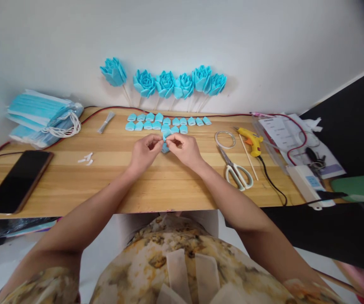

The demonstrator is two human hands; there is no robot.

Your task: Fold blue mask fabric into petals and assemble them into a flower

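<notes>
My left hand (144, 150) and my right hand (183, 148) meet above the middle of the wooden table (74, 181), fingers pinched together on a small blue folded petal piece (165, 141). Just beyond my hands lie several folded blue petals (165, 121) in two rows. Against the wall behind them lean several finished blue fabric roses (175, 82) on thin sticks.
A stack of blue face masks (42, 118) sits at the far left, a dark phone (19, 179) near the left front edge. To the right lie scissors (237, 171), a yellow glue gun (251, 141), a tape ring (225, 139), a wooden stick, papers and cables.
</notes>
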